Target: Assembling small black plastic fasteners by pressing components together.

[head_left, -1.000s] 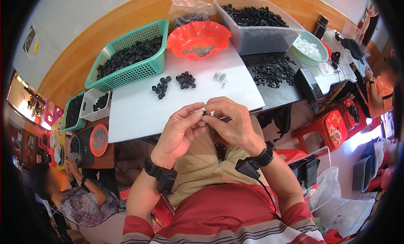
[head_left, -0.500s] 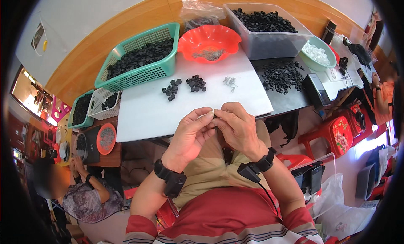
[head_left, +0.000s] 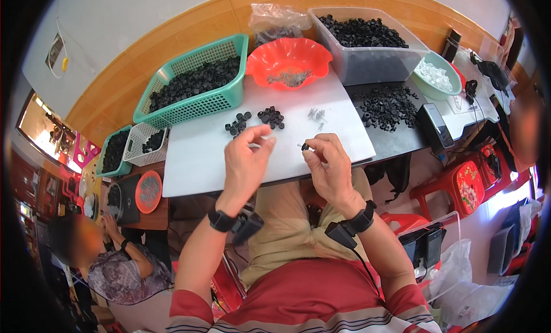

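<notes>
I see my right hand (head_left: 328,166) pinching a small black ring (head_left: 305,146) between thumb and forefinger, just above the near edge of the white desk (head_left: 195,161). My left hand (head_left: 245,161) hangs beside it with fingers loosely curled and apart from each other; I cannot tell whether it holds anything.

The ring is tiny and held only at the fingertips, right over the desk's near edge. In my judgement a slip would send it into my lap or to the floor. A wide sweep of the left hand could also scatter the two little heaps of black rings (head_left: 271,116) lying just beyond it, or the small pale pins (head_left: 315,115) to their right.

Room is fair in the middle of the desk. Far off it is hemmed in by the green basket (head_left: 198,103), the orange bowl (head_left: 288,60) and the grey tub (head_left: 373,60). The right is crowded with loose black parts (head_left: 387,106).
</notes>
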